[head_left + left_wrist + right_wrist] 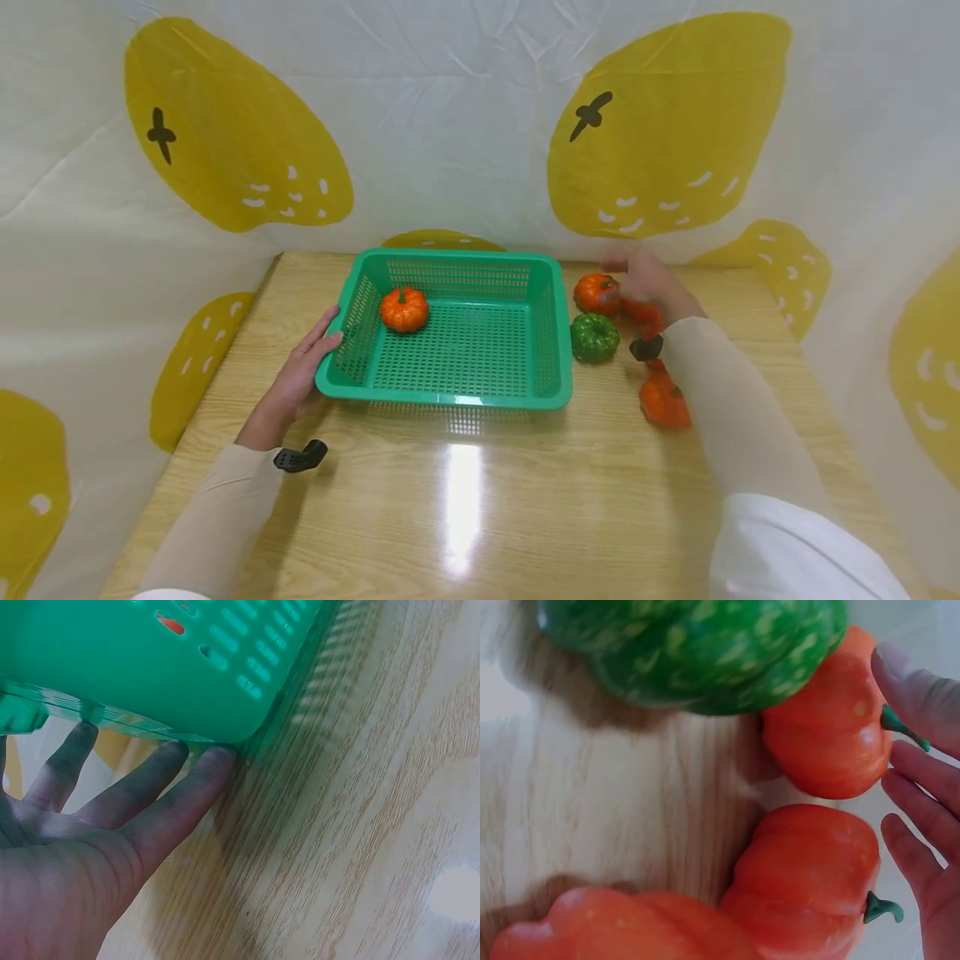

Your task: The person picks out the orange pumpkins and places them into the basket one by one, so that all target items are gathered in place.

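Note:
A green plastic basket (pixel 450 402) stands mid-table with one small orange pumpkin (pixel 404 310) inside, toward its left end. At the basket's left side my left hand (pixel 303 362) holds on, thumb at the rim; in the left wrist view the fingertips (pixel 219 754) touch the outer wall. To the right of the basket, my right hand (pixel 647 279), blurred, hovers over the pumpkins. Its thumb and spread fingers (pixel 919 847) are close about the stem of an orange pumpkin (pixel 832 727), nothing gripped. Beside that lie a green pumpkin (pixel 595 337) and a reddish-orange one (pixel 806 877).
Another orange pumpkin (pixel 663 400) lies nearer me, partly behind the right sleeve. The wooden table (pixel 390 500) reaches back to a white sheet (pixel 450 125) printed with yellow fruit. Black wrist mounts (pixel 302 457) stick out from the sleeves.

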Demonstrator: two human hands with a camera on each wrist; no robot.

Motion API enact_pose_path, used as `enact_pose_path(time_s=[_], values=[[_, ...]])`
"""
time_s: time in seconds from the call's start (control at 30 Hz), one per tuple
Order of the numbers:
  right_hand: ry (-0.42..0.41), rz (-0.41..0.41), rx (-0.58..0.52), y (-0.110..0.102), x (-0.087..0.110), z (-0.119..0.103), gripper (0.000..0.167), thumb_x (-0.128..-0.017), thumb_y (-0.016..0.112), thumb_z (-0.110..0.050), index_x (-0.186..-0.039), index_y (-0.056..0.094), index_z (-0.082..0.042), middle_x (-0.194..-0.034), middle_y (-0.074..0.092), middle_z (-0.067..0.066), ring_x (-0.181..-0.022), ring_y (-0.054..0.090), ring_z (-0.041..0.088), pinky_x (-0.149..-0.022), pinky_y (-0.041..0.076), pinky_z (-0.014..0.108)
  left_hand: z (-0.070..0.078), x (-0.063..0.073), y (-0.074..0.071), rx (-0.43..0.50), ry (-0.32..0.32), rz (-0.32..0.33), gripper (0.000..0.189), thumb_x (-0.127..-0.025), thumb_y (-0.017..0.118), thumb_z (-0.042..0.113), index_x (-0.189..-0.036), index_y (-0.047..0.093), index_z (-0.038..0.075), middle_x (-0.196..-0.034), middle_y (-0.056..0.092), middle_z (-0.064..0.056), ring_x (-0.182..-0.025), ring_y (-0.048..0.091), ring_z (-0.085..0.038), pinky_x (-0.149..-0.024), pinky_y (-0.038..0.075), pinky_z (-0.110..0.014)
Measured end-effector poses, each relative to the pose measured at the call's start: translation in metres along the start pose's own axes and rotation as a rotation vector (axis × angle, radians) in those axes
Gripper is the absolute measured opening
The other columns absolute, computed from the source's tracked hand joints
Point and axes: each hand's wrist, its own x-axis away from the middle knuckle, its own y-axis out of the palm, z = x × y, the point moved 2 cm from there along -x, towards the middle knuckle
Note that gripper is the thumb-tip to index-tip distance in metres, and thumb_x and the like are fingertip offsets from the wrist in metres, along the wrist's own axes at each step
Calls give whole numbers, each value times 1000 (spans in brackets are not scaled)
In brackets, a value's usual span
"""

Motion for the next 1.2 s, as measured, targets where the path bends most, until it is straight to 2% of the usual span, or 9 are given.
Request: enact_pose_path(time_s=[0.27,0.4,0.63,0.73,0.9,0.97,1.1,1.2], values=[[-75,-37,239,7,-8,10,81,-80,88,-20,-149,53,3,-149,55,31,-140,47,49,-118,36,62,-1,-1,1,-2,18,-10,63,-112,45,44,-166,13,48,-177,9,-11,-124,53,-11,-93,57,-24],[-81,-48,265,9,-9,11,82,-80,87,-20,-150,51,4,-148,56,31,-138,49,49,-117,37,63,-2,-1,1,-4,15,-5,62,-112,45,44,-165,13,48,-176,10,-12,-124,54,-11,-93,57,-24],[-84,-10,214,11,-9,9,78,-79,88,-20,-146,55,5,-142,60,30,-133,54,47,-115,39,62,-2,-1,0,-9,6,1,62,-112,45,44,-165,13,50,-177,8,-9,-129,49,-14,-94,56,-23],[-77,26,159,11,-9,7,72,-78,88,-19,-142,61,2,-135,66,26,-123,58,41,-112,43,59,-2,-1,0,-11,4,4,62,-112,45,45,-165,14,50,-177,9,-9,-129,48,-15,-94,56,-23],[-108,89,83,10,-4,-1,55,-77,89,-16,-129,71,-7,-114,71,18,-105,60,34,-98,46,48,0,0,0,-21,-1,5,62,-112,45,44,-165,14,49,-176,10,-11,-127,50,-14,-93,56,-23],[-129,102,44,9,-2,-5,51,-77,89,-14,-125,73,-9,-112,72,16,-102,60,32,-94,47,43,0,0,0,-22,1,2,62,-112,45,45,-165,13,49,-176,10,-11,-127,50,-14,-93,56,-23],[-153,111,-29,5,1,-12,55,-76,89,-8,-129,73,-10,-115,74,16,-102,62,31,-91,48,37,0,0,0,-15,1,4,62,-111,45,44,-165,14,49,-176,10,-11,-124,52,-11,-93,56,-24],[-148,114,-45,0,4,-18,65,-78,90,-11,-139,67,-7,-129,71,19,-113,63,33,-99,48,42,1,0,0,-11,0,8,62,-111,46,44,-165,15,49,-176,10,-10,-122,53,-10,-92,57,-23]])
